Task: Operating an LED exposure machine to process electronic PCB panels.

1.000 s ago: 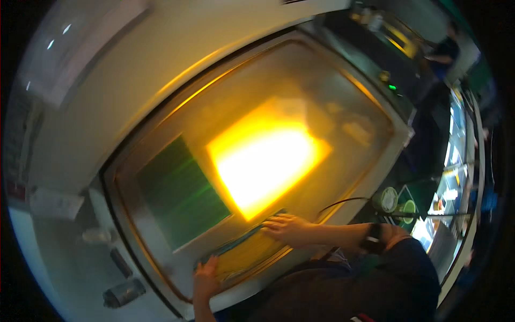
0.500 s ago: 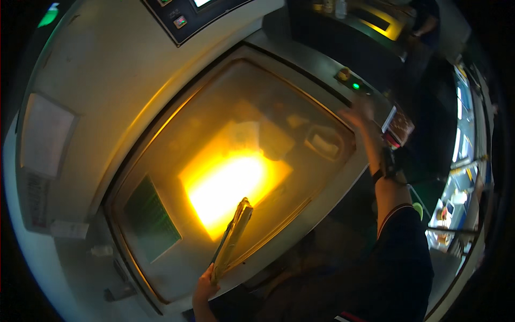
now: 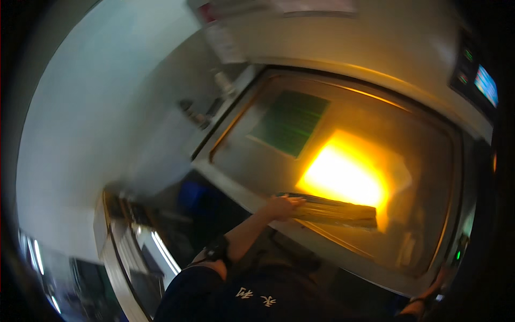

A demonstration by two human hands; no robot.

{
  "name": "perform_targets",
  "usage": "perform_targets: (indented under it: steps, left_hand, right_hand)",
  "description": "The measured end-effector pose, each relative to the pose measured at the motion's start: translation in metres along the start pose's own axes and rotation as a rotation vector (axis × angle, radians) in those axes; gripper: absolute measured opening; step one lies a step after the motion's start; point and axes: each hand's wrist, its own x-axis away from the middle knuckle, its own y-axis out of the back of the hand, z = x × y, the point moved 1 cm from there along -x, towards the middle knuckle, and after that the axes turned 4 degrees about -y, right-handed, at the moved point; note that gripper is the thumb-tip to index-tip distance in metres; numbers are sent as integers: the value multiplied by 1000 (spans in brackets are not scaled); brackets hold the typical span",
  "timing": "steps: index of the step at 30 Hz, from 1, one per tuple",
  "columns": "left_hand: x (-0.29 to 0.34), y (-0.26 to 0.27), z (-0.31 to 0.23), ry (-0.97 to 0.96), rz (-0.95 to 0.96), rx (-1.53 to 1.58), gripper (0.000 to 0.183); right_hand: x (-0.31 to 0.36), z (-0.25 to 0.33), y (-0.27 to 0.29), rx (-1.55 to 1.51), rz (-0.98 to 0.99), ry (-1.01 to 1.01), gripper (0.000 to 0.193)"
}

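Observation:
My left hand (image 3: 282, 208) grips the near-left end of a long, flat, yellowish-brown bar (image 3: 338, 213) with a wrinkled, shiny surface; its exact kind does not show. The bar lies across the front part of a wide machine bed (image 3: 236, 173) with rounded corners, beside a glaring yellow-white lit patch (image 3: 343, 169). Whether the bar touches the bed, I cannot tell. My right hand (image 3: 441, 282) is at the bed's lower right corner, dark and blurred, with its fingers not readable. A green striped sheet or panel (image 3: 291, 122) lies at the bed's upper left.
A control panel with a lit screen (image 3: 486, 86) is on the machine at the upper right. A green light (image 3: 458, 255) glows beside the bed's right edge. Shelving or a cabinet (image 3: 129, 257) stands at the lower left, near my left forearm.
My view has swung left and turned, so the bed appears rotated. The bar, still in my left hand, now lies nearly level in the picture. My right hand now appears at the lower right.

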Motion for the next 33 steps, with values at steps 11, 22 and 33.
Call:
perform_targets:
  steps: [11,22,33]
  left_hand:
    - [52,16,173,-90,161,-46,90]
    - [-125,171,406,-134,-160,171,72]
    - [-263,194,336,25,-551,165,68]
  right_hand:
    - [227,267,161,-501,-438,631,64]
    - [509,371,391,-598,379,-237,63]
    - [463,480,470,-743,331,-224,65]
